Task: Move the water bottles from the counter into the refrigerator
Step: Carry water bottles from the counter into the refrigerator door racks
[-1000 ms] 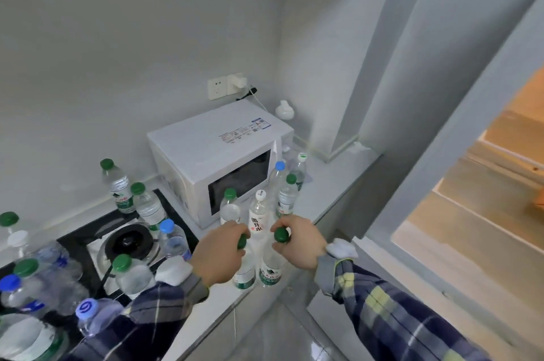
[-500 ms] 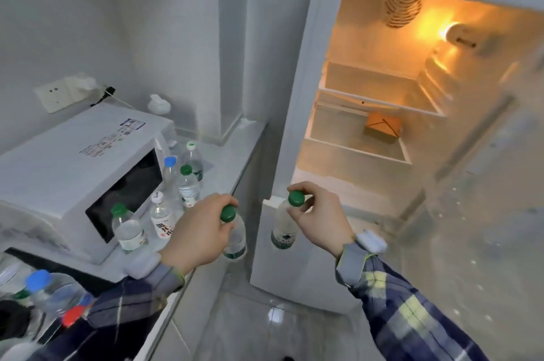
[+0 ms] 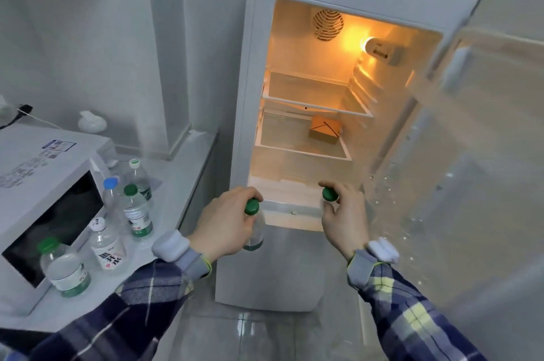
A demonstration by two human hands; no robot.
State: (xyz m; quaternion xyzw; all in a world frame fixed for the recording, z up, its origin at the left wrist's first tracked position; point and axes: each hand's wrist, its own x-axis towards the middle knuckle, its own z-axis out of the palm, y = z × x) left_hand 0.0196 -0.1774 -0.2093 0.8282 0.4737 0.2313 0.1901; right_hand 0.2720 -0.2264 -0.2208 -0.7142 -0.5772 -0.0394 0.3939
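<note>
My left hand (image 3: 226, 220) grips a green-capped water bottle (image 3: 255, 228) by its neck, and the bottle hangs in front of the refrigerator's lower edge. My right hand (image 3: 343, 219) pinches a second green-capped bottle (image 3: 329, 194) at the cap; its body is mostly hidden behind the hand. Both hang just before the open refrigerator (image 3: 332, 131), lit inside, with two shelves. Several more bottles (image 3: 137, 212) stand on the counter (image 3: 188, 166) at left.
A white microwave (image 3: 44, 184) fills the counter's left part. A small brown box (image 3: 325, 129) lies on the refrigerator's lower shelf. The open door (image 3: 482, 154) stands at right. Tiled floor lies below.
I turned from the counter to the refrigerator. Both hands carried their bottles to the right and forward, up to the open compartment's lower edge.
</note>
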